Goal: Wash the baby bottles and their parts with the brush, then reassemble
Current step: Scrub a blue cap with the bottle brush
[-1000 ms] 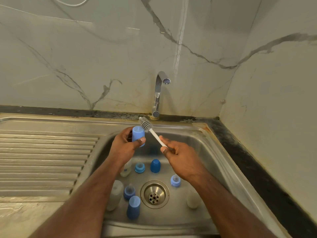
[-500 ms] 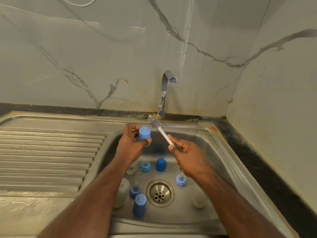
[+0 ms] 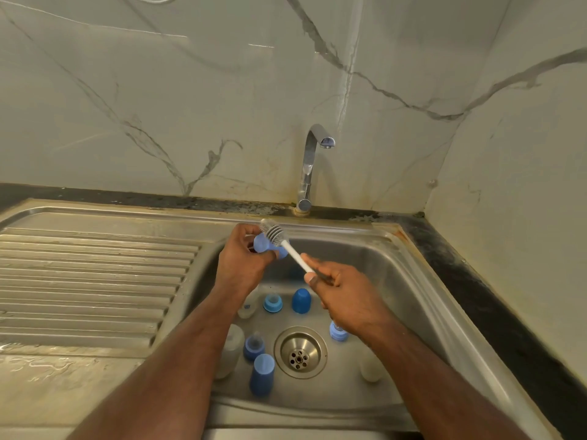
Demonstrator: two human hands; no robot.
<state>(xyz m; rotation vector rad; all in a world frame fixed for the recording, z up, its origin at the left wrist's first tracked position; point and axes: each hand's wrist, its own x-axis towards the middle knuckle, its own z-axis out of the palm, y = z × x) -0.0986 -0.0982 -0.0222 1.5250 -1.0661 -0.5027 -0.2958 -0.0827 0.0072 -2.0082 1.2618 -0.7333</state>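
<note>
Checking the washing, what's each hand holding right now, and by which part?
The left hand grips a blue cap round its sides; the right hand pinches the brush by its white handle's lower end.

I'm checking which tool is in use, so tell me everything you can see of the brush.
The brush has a thin white handle that looks like plastic and a head of grey ribbed bristles. It slants up and to the left over the sink. The right hand pinches the handle's lower end; the head lies against the blue cap, which the left hand grips. No water shows at the tap.
</note>
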